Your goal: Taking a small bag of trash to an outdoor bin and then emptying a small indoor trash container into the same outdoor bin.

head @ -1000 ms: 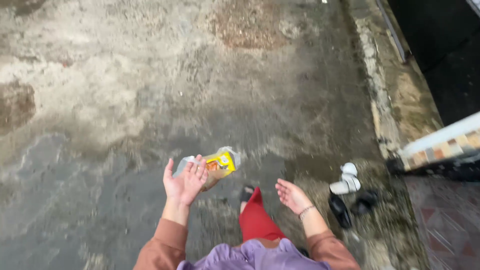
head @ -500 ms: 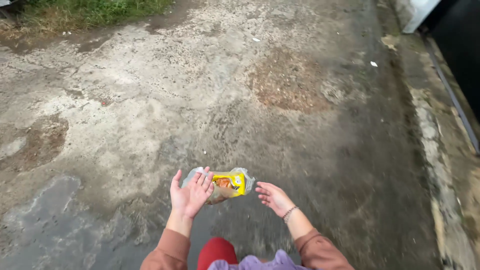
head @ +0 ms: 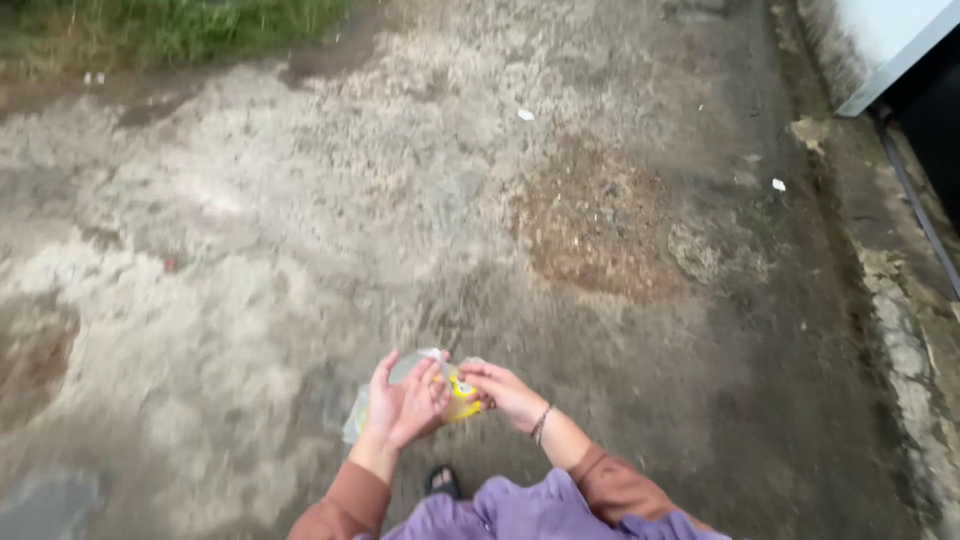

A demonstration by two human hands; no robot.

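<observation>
Closing in from the right, our right hand (head: 507, 392) now meets the clear plastic packet (head: 448, 388) with its yellow label, where half a second ago it hung open and apart from it; its fingertips pinch the packet's right end, though the blur keeps us from telling how firmly. Our left hand (head: 405, 403) holds the packet from the left as before, fingers wrapped over its top and palm beneath, so the packet now sits between both hands, low in the view and in front of our purple top (head: 520, 510). With two hands on it, we judge the packet is being worked at rather than merely carried. We have also moved forward: the shoes seen a second ago by the right edge are gone from view, and a dark sandal toe (head: 441, 482) shows just below the hands. Around us lies a wet, patchy concrete path (head: 250, 250), with a brown stain (head: 600, 225) ahead, scraps of white litter (head: 525, 115) beyond it, grass (head: 170, 25) along the far left edge, and a raised kerb (head: 900, 300) down the right edge. Nothing stands between the hands and the packet.
</observation>
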